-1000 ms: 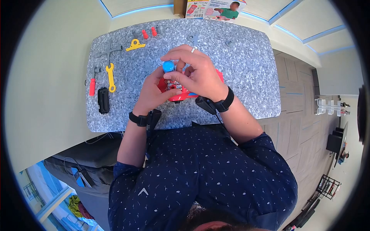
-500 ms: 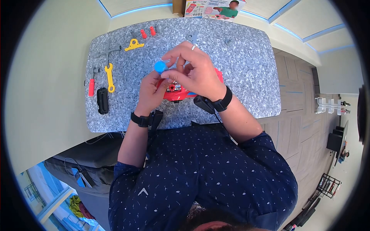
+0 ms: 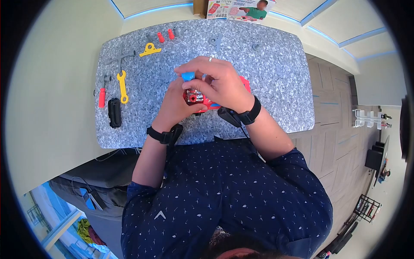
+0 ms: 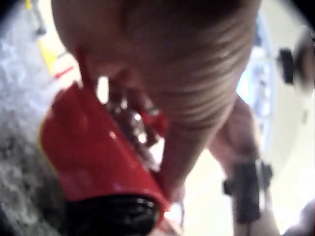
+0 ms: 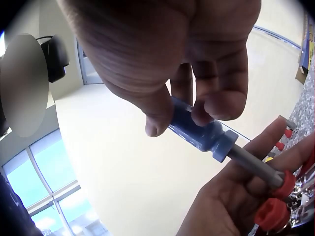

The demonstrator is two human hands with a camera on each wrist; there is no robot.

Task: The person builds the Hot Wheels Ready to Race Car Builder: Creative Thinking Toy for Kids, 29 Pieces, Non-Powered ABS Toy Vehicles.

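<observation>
In the head view, my right hand [image 3: 222, 84] pinches the blue handle [image 3: 188, 76] of a screwdriver above a red toy car [image 3: 211, 104]. The right wrist view shows thumb and fingertips on that handle [image 5: 194, 129], its grey shaft [image 5: 253, 164] slanting down to a red bolt [image 5: 286, 184]. A second red bolt [image 5: 272, 214] stands close by, among silvery parts. My left hand [image 3: 174, 105] grips the car's end, thumb on the near side. In the left wrist view the red body [image 4: 93, 142] and a black wheel [image 4: 118, 216] show; some fingertips are hidden.
On the table's left lie a yellow wrench [image 3: 123, 87], a red-handled tool [image 3: 102, 98], a black case-like piece [image 3: 114, 113] and a grey cross-shaped tool [image 3: 120, 57]. Farther back are a yellow piece [image 3: 150, 50], red pieces [image 3: 161, 37] and a grey piece [image 3: 216, 42].
The blue handle swung left, then came back right and tilted differently. My left thumb lifted toward the screwdriver, then returned to the car's near side. The car has barely moved.
</observation>
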